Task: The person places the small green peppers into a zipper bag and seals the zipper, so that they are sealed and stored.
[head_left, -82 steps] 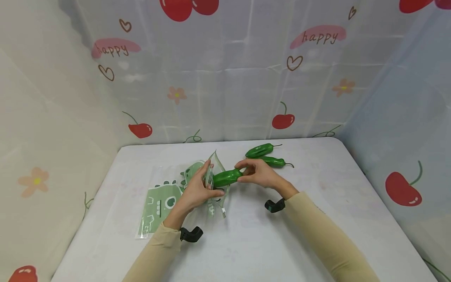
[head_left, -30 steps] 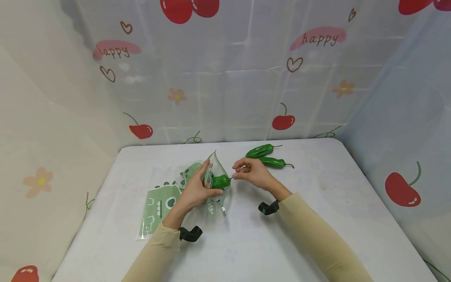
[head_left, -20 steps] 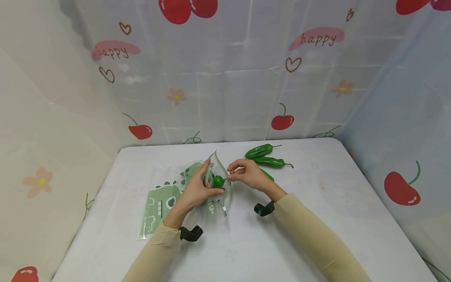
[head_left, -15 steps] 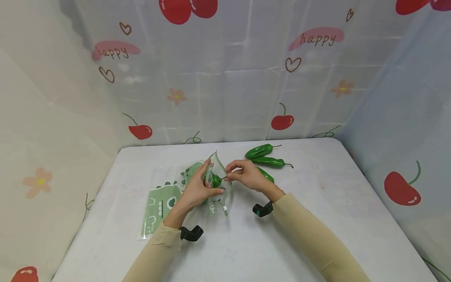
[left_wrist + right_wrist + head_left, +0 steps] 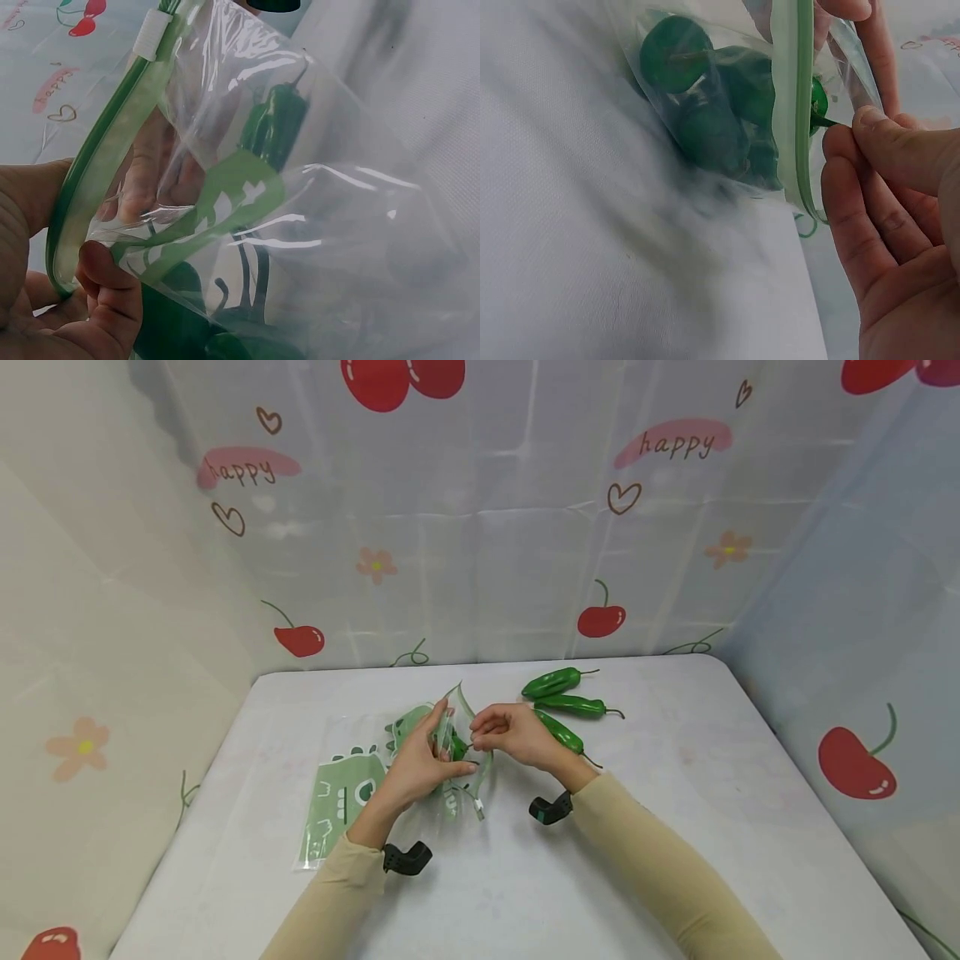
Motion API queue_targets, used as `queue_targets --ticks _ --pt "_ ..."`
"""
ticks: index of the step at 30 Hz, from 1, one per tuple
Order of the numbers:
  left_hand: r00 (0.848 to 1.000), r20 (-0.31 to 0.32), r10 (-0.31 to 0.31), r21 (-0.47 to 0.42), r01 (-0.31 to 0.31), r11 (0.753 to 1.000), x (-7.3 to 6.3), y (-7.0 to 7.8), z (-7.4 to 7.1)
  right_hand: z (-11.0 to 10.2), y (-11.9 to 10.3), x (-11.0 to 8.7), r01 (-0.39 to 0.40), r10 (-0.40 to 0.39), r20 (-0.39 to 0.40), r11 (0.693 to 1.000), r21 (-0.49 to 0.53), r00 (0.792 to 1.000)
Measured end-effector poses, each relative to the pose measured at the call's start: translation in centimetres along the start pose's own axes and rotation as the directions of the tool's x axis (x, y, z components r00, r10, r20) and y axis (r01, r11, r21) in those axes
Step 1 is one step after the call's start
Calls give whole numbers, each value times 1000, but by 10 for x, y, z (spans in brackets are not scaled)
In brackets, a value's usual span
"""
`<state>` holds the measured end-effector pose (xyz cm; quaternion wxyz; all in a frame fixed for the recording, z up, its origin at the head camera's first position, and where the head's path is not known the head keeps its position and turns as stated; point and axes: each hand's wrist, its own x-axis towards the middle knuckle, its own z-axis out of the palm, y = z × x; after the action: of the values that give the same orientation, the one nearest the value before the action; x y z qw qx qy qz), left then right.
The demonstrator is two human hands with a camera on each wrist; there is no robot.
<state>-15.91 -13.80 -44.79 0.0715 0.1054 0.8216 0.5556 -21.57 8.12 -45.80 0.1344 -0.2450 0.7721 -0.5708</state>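
Note:
My left hand holds a clear zip bag with a green rim near its mouth, fingers on one wall and thumb by the other. The mouth is spread apart, and a white slider sits on the rim. My right hand pinches the thin stem of a green chili pepper between thumb and index finger. That pepper's body is inside the bag mouth, partly hidden by the left hand. Several other green peppers show through the plastic in the right wrist view.
Three green peppers lie on the white table right of the bag: one at the back, one in the middle, one near my right hand. A flat green monster-print bag lies at the left. Printed curtains surround the table.
The right hand has moved left, carrying the pepper from outside the mouth deeper into the bag. Its grip has passed from the pepper's body to its stem. The left hand has stayed in place.

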Motion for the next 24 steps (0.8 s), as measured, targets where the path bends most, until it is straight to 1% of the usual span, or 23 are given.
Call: queue_targets --ticks 4,10,17,24 --pt "1000 -3 -3 -6 3 1000 0 0 0 0 -1 0 -3 3 -4 1000 -18 1000" --pt "1000 -5 -25 -31 24 999 -1 0 -2 -9 -2 -4 -49 49 -9 999 -11 999" --pt "1000 -11 -24 -32 24 999 -1 1 -3 -24 0 -10 -77 76 -50 997 -5 996" --pt "1000 -24 -17 -30 16 999 0 3 -4 -47 6 -18 -96 90 -101 994 -55 991"
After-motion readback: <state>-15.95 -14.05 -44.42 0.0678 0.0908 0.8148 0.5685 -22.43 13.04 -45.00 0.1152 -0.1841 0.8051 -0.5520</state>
